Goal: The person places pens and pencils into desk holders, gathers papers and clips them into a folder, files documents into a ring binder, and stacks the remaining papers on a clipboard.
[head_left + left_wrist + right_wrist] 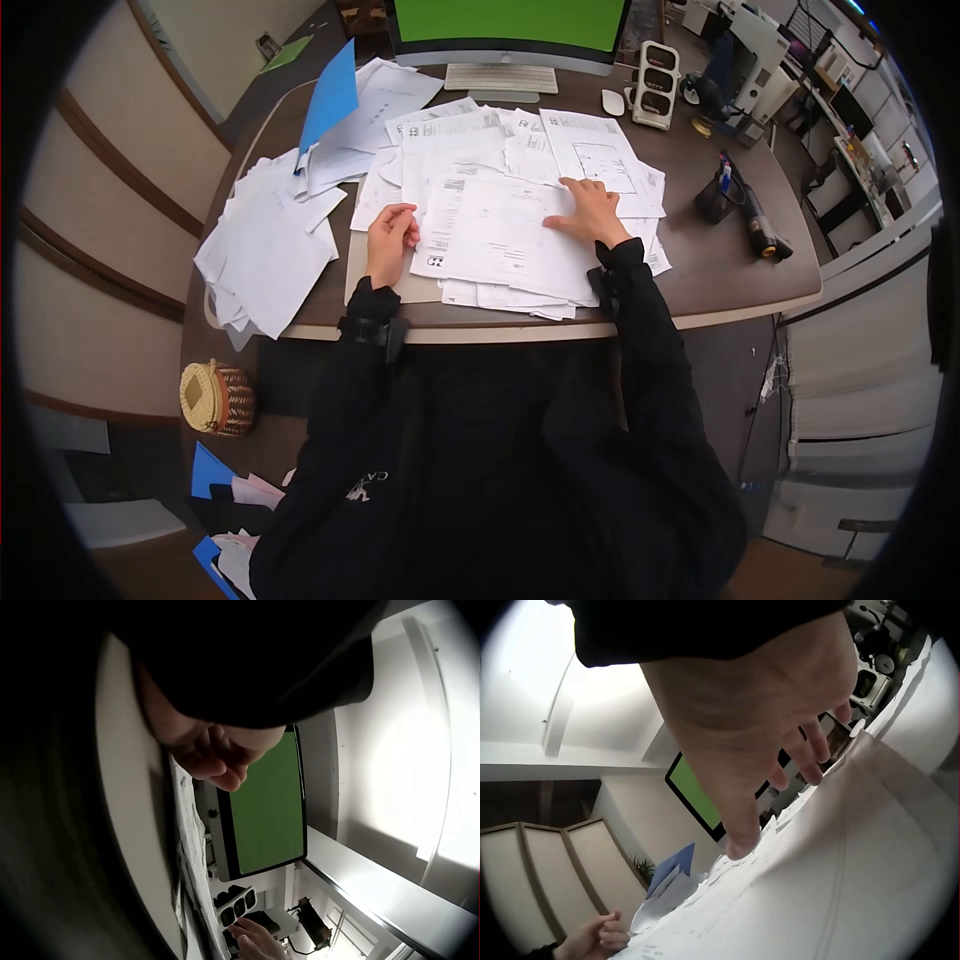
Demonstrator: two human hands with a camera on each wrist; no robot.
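Printed sheet [485,232] on bench [720,280], before the keyboard [500,77]; front-left of keyboard, left hand [390,245] empty, fingers loosely curled; front-right, right hand [592,213], fingers apart at sheet's corner. Best to press lightly, edges aligned.

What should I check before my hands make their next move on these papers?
1. Right hand over the top sheet: ok, at its right side.
2. Right hand touching it: cannot tell.
3. Left hand free: ok, fingers curled, nothing visibly held.
4. Lower sheets squared under it: not ok, they jut out at the near side.
5. Blue folder flat: not ok, its cover stands up.
6. Black tool clear of the papers: ok, apart at the right.
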